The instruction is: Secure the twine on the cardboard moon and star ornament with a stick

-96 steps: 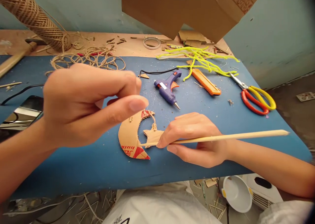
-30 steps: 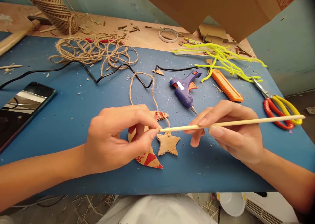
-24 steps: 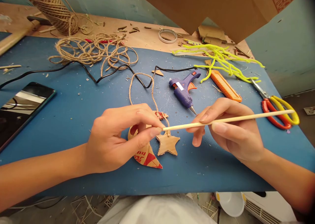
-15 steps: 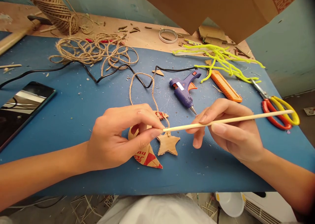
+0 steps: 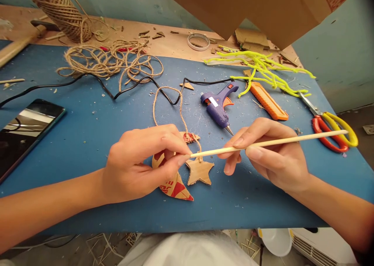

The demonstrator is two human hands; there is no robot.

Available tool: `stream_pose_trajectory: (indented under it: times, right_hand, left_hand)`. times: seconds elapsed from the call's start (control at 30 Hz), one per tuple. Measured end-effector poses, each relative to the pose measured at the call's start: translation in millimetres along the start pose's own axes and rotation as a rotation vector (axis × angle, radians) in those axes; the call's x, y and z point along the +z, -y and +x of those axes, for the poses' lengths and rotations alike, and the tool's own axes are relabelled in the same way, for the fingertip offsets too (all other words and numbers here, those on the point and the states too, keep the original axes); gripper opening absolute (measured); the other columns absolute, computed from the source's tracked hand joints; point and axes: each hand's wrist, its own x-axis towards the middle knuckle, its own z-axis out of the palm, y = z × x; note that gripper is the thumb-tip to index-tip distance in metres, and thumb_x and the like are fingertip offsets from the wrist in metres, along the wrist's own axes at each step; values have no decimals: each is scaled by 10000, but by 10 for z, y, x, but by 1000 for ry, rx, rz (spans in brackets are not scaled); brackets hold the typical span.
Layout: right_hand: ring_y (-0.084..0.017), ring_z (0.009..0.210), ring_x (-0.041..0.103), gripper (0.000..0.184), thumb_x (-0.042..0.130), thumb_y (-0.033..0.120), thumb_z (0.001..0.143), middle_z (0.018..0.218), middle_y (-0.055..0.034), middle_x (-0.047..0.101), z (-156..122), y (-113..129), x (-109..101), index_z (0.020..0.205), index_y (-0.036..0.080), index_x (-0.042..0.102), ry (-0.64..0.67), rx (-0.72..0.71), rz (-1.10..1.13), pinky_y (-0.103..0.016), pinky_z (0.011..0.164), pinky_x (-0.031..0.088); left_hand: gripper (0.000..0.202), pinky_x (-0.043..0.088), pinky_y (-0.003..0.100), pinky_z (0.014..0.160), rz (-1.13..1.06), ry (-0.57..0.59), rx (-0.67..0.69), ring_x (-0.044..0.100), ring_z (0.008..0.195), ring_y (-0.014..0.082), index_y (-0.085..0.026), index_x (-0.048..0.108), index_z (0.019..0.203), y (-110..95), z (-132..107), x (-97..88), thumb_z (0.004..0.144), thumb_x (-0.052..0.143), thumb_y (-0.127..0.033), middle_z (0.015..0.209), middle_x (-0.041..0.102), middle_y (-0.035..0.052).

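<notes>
Landmark: cardboard star (image 5: pixel 200 171), lying flat on the blue worktop (image 5: pixel 87 141).

- Phone (image 5: pixel 20 131): far left of the star, cut off by the frame edge; screen shows only reflections.
- Twine spool (image 5: pixel 58 11): far up-left of the star, top cut off; loose twine coils (image 5: pixel 111 61) below it.
- Left hand (image 5: pixel 140 164): just left of the star, fingers pinched narrow at the near tip of the wooden stick (image 5: pixel 269 143); whether they grip the tip or something small there cannot be told.
- Cardboard crescent (image 5: pixel 172 186): touching the star's left side, largely hidden under the left hand.
- Twine loop (image 5: pixel 168 102): runs up from the star; its knot at the star's top is hard to make out.
- Glue gun (image 5: pixel 217 106): above and right of the star.
- Right hand (image 5: pixel 271 157): right of the star, fingers closed on the stick, which passes just above the star's top.
- Orange cutter (image 5: pixel 267 101): further right, upper end hidden under yellow strands (image 5: pixel 263 69).
- Scissors (image 5: pixel 330 124): far right of the star, crossed by the stick's end.
</notes>
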Motion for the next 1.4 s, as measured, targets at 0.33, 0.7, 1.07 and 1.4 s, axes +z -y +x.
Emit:
stream_pose_trajectory:
  times: [0.33,0.7,1.07,1.4]
  right_hand:
    - [-187,825,927,110,833,191,1123,1130,-56,948,-8,21,51,1182,262,894,-18,33,35,-248,723,741]
    - [-224,828,931,125,862,194,1096,1128,-75,947,-9,59,45,1185,260,919,5,88,37,-302,763,783]
    - [-189,875,930,117,870,195,1090,1103,-64,948,-14,25,1,1182,240,927,36,102,71,-255,821,765]
    - [-224,804,928,90,886,214,1076,1079,-69,947,11,51,13,1147,250,929,31,116,59,-310,798,788]
  left_hand:
    - [302,569,208,602,164,1,29,672,656,104,-208,723,981,-48,-35,-36,924,671,85,747,720,-18]
    - [286,490,164,577,205,20,3,585,631,78,-205,659,935,-67,-27,-24,874,633,73,709,636,-26]
    - [279,520,209,597,128,40,1,620,622,110,-222,634,926,-46,-36,24,893,617,55,666,625,-28]
    - [264,505,195,594,130,41,-16,607,643,102,-229,633,899,-36,-54,38,906,669,32,665,626,-42]
